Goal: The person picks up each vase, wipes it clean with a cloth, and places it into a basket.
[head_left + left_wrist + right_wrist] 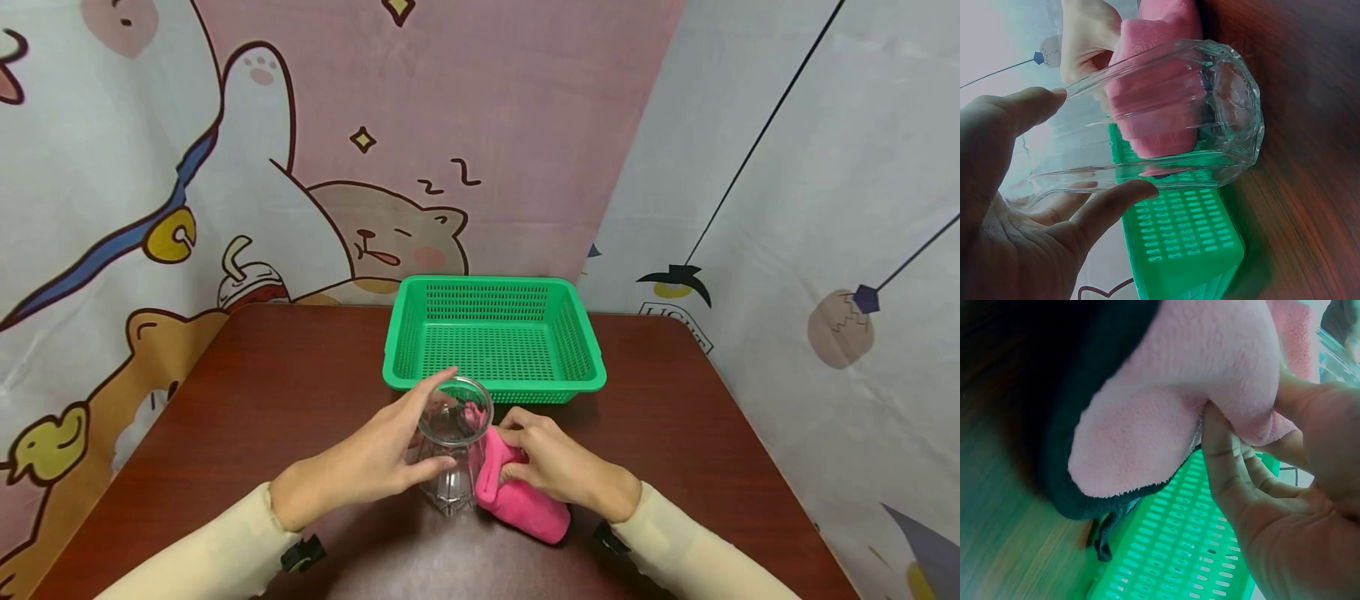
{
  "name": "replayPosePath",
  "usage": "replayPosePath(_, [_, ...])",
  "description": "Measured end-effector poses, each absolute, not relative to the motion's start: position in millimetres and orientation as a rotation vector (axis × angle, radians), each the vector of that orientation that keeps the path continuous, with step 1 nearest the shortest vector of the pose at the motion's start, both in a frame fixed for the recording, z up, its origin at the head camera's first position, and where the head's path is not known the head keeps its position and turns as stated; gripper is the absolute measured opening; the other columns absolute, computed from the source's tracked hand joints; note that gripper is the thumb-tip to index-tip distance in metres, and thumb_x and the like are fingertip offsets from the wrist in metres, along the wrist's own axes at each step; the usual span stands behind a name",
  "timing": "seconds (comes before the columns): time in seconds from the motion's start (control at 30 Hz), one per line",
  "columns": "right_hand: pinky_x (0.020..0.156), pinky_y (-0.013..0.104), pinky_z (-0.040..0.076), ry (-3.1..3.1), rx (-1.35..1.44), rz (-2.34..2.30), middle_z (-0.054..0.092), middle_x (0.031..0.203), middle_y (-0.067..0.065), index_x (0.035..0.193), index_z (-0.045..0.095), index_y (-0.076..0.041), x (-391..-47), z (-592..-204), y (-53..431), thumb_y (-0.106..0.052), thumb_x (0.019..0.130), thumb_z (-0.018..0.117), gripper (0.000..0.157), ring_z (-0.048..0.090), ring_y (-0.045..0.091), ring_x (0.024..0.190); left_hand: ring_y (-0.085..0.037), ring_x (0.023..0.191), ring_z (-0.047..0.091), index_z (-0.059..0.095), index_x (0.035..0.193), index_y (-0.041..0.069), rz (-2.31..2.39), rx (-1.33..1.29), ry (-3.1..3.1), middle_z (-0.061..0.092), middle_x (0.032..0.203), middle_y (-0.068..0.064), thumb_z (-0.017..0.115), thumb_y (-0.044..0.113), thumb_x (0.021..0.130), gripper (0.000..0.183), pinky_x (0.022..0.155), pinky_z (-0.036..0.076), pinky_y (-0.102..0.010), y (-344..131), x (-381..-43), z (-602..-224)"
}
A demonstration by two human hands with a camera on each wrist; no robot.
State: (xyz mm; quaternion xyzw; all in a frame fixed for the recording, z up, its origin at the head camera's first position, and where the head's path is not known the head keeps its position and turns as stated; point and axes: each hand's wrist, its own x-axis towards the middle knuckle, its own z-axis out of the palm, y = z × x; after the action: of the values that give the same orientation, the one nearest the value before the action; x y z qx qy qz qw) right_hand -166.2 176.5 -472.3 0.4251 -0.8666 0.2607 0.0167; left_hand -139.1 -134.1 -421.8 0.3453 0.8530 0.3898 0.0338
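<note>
A clear glass vase [450,490] with a faceted body and a round rim stands roughly upright near the table's front middle. Whether its base touches the table I cannot tell. My left hand [367,457] holds it from the left, thumb in front and fingers round the far side. On the right, my right hand [562,467] pinches a folded pink towel [528,508] between thumb and fingers. The towel lies against or close beside the vase's right side, and its pink folds show through the glass in the left wrist view. A dark edging [1063,469] runs along the towel.
A green perforated plastic basket [495,387] sits behind the hands at the back middle of the brown wooden table [300,375]. Printed cartoon curtains [510,125] hang close behind the table and on both sides.
</note>
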Motion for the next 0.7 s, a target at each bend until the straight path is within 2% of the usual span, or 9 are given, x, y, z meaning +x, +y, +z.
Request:
replayPosePath(0.23, [0.08,0.018,0.059,-2.771,1.339,0.755,0.073,0.116,0.005,0.131,0.087,-0.013,-167.8,-473.0,176.2,-0.012,0.097,0.097,0.035,0.071,0.011,0.101,-0.029,0.138,0.074,0.013,0.187,0.023,1.197,1.06,2.627,0.065,0.162,-0.01,0.093,0.019,0.103,0.117,0.096,0.068,-0.031,-134.6,-139.2,-421.6])
replayPosePath(0.47, [0.08,0.019,0.06,-2.818,1.33,0.708,0.074,0.113,0.005,0.121,0.089,-0.015,-168.9,-475.2,174.6,-0.011,0.096,0.098,0.027,0.073,0.012,0.101,-0.03,0.139,0.074,0.013,0.187,0.022,1.197,1.062,2.626,0.065,0.162,-0.011,0.094,0.018,0.102,0.117,0.097,0.068,-0.032,-135.0,-138.8,-421.9])
replayPosePath(0.7, [0.08,0.02,0.06,-2.841,1.32,0.692,0.076,0.113,0.006,0.131,0.088,-0.018,-168.3,-476.0,173.3,-0.011,0.094,0.099,0.039,0.074,0.015,0.104,-0.03,0.139,0.073,0.013,0.187,0.022,1.201,1.062,2.626,0.065,0.161,-0.012,0.094,0.018,0.102,0.117,0.096,0.069,-0.034,-134.9,-138.7,-421.8])
